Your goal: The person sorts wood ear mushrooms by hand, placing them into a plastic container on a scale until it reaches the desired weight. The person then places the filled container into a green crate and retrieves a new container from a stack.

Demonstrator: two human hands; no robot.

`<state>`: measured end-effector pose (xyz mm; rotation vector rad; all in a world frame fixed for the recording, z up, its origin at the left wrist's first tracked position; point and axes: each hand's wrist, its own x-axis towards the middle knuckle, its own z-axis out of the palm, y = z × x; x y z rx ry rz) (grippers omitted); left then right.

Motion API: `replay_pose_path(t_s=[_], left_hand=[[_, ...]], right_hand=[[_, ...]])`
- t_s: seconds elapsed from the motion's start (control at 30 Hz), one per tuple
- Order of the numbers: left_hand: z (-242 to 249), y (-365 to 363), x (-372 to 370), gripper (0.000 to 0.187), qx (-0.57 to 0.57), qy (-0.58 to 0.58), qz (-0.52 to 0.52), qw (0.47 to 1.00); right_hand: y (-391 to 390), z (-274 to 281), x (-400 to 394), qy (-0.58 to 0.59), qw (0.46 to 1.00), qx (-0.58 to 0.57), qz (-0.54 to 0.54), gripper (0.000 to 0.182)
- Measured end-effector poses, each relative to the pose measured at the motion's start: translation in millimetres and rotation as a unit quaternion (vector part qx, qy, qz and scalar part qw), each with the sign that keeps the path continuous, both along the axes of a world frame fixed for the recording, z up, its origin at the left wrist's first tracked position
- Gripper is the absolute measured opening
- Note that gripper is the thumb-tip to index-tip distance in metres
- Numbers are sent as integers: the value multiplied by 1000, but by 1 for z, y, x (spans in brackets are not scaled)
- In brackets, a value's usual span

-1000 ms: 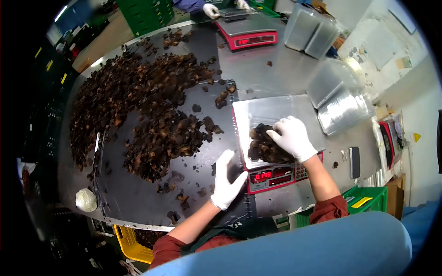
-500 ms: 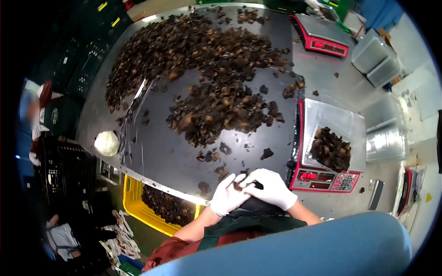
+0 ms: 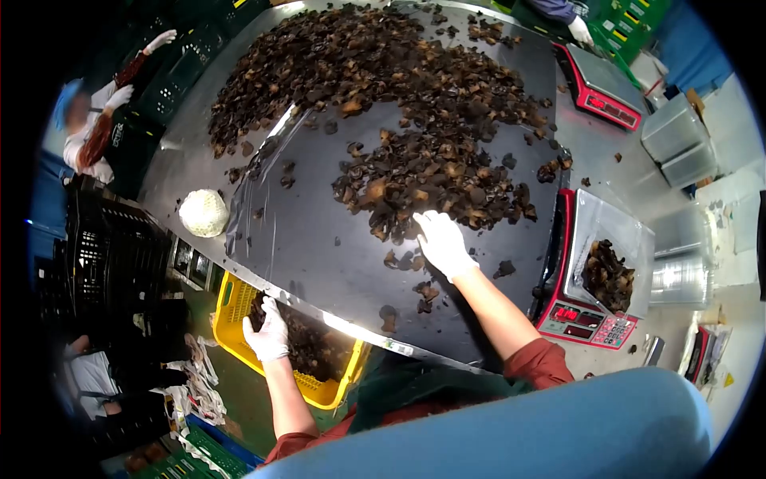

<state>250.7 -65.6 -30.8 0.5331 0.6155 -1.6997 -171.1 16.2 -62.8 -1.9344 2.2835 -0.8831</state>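
I see my right hand, fingers spread flat, on the mushroom pile on the counter. My left hand reaches into one yellow crate; grip unclear. Two scales stand right.

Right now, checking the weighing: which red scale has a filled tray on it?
The near scale, right of the right hand; its tray holds mushrooms. The far scale is bare.

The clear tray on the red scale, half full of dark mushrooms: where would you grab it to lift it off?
Probably by the two long rims of the clear tray, coming from above, one hand on each side. Its walls look thin and the mushrooms are heaped toward the near end, so a one-sided grip would likely tip it. The red scale keeps its display in front; the sides stay free.
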Motion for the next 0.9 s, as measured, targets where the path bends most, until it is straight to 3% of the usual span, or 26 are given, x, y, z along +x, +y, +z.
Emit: replay_pose_path(t_s=[0.03,0.07,0.1,0.13,0.2,0.23,0.27,0.3,0.33,0.37,0.4,0.47,0.53,0.57,0.63,0.67,0.73,0.77,0.8,0.83,0.87,0.9], left_hand=[[-11,0,1,67,-24,-74,-41,996],[25,6,-43,54,36,-218,-24,975],[4,7,-45,48,-64,-304,-62,948],[-17,7,-47,41,-164,-384,-99,903],[14,18,-94,31,-215,-503,-198,813],[25,21,-118,28,-241,-552,-235,763],[19,26,-133,26,-319,-550,-241,733],[20,25,-152,22,-326,-600,-289,671],[21,23,-169,23,-392,-660,-306,563],[27,26,-183,24,-450,-722,-307,426],[23,24,-196,26,-492,-691,-337,408],[14,24,-224,29,-606,-713,-252,245],[9,27,-242,31,-673,-692,-217,146],[8,32,-247,28,-667,-682,-269,131],[5,37,-252,26,-664,-680,-304,61],[4,39,-253,26,-662,-678,-319,25],[3,41,-254,22,-652,-691,-312,-7],[3,40,-253,20,-650,-689,-320,-11],[2,40,-253,18,-649,-686,-327,-15],[1,39,-254,17,-645,-683,-343,-18],[2,40,-255,17,-642,-678,-357,-21],[6,42,-257,18,-632,-681,-369,-34]], right_hand=[[-3,-12,2,-10,1000,25,13,20],[-4,-18,5,-19,998,50,27,20],[2,2,12,-29,996,44,67,17],[9,19,17,-74,992,75,76,16],[26,38,20,-162,972,139,94,15],[36,38,16,-171,975,42,134,17],[44,37,11,-258,959,54,99,18],[51,35,6,-343,935,65,63,20],[58,36,2,-426,902,74,23,21],[67,39,-3,-543,835,83,-15,22],[74,46,-7,-692,714,84,-59,23],[92,43,-13,-791,600,70,-93,27],[107,46,-13,-826,556,43,-79,29],[117,46,-15,-846,528,22,-67,29],[130,42,-18,-595,803,0,29,29],[137,39,-20,-449,890,-16,73,28],[147,37,-19,-372,922,-33,97,25],[154,36,-16,-443,894,-22,65,24],[160,45,-12,-613,790,8,0,20],[163,59,-7,-756,647,-1,-94,18],[165,75,-7,-559,818,65,-121,17],[171,85,-7,-467,875,22,-128,17]])
